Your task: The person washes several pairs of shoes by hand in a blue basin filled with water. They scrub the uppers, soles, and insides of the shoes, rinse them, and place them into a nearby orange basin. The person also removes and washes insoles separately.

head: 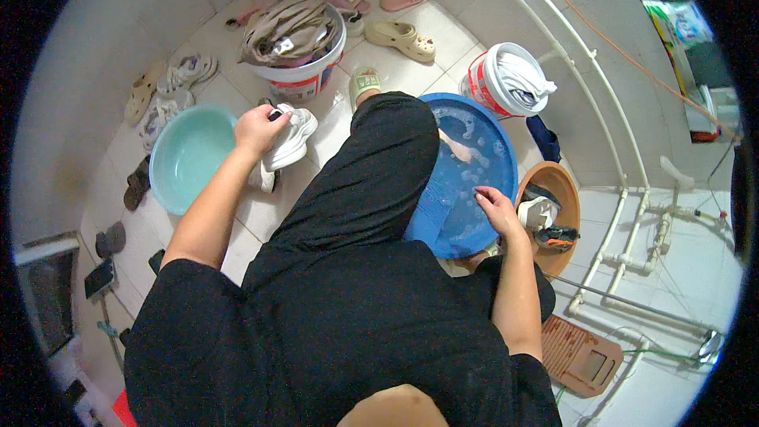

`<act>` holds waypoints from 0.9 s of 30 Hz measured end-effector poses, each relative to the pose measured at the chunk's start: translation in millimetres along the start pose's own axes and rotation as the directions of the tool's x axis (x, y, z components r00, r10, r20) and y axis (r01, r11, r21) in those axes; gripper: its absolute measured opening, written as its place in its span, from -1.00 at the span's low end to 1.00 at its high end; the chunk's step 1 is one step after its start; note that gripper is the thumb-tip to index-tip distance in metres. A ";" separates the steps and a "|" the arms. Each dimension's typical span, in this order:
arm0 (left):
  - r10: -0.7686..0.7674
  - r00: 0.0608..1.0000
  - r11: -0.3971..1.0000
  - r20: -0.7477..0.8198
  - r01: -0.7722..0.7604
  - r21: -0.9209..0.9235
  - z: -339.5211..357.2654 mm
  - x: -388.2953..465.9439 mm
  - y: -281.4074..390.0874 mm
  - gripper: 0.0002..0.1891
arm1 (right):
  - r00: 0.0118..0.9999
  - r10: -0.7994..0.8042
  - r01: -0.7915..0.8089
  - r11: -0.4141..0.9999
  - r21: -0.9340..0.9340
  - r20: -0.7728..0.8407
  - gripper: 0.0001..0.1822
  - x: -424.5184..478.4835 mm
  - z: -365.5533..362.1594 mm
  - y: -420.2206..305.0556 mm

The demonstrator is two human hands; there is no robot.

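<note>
My left hand (258,130) grips a white sneaker (293,139) above the tiled floor, just right of a pale green plastic basin (193,160). Part of another shoe (264,179) shows below the held sneaker. My right hand (498,210) hovers over the right side of a blue plastic tub (436,213), with nothing visible in its fingers. Foamy water and a ribbed washboard surface show in this tub. A pale, slender object (455,147) lies in the water, partly hidden by my knee; I cannot tell what it is.
A bucket (296,80) heaped with brown cloth stands ahead, and a smaller bucket (489,80) holds white cloth. Shoes lie in an orange basin (566,190) at right. A beige clog (403,38) and several shoes are on the floor. A brown washboard (581,356) leans near wall pipes (616,219).
</note>
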State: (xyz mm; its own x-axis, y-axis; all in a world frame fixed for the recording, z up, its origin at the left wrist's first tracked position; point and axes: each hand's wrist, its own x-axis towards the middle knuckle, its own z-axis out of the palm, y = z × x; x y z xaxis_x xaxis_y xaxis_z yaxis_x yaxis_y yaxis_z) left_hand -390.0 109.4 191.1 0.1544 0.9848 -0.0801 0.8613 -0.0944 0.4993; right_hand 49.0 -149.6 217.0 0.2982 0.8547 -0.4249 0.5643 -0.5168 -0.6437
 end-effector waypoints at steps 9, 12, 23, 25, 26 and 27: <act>0.384 0.917 0.711 -0.104 -0.365 -0.601 -126.7 -8.5 102.7 -0.90 | 0.991 -0.076 0.084 0.994 0.071 -0.113 -0.64 -21.3 -18.9 -26.9; 0.368 0.914 0.411 -0.170 -0.324 -0.852 -142.6 -21.0 166.5 -0.91 | 0.984 -0.114 0.140 0.971 0.192 -0.140 -0.66 -31.1 -23.7 -31.4; 0.753 0.603 0.383 0.264 -0.075 -0.921 -18.8 -123.7 344.1 -0.86 | 0.923 -0.351 0.110 -0.150 0.983 -0.157 -0.09 -76.0 -42.4 -79.4; 0.801 0.446 0.499 0.399 -0.132 -0.856 13.8 -134.3 353.7 -0.82 | 0.936 -0.337 0.023 -0.221 0.975 -0.098 -0.22 -74.4 -46.8 -60.3; 0.808 0.388 0.535 0.445 -0.163 -0.829 28.8 -128.6 352.6 -0.81 | 0.975 -0.188 0.074 -0.230 0.970 -0.119 -0.38 -63.0 -44.5 -39.0; 0.809 0.324 0.565 0.490 -0.199 -0.801 44.4 -117.2 353.6 -0.80 | 0.966 -0.242 0.029 -0.248 0.968 -0.091 -0.43 -61.8 -48.6 -29.9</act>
State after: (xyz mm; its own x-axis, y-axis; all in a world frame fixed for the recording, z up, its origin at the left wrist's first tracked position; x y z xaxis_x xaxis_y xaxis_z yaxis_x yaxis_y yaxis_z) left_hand -82.1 -45.9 338.8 0.9842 0.1712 -0.0448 0.0681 -0.1325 0.9888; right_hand 51.2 -184.6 293.4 0.2220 0.9550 -0.1968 -0.8766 0.1071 -0.4692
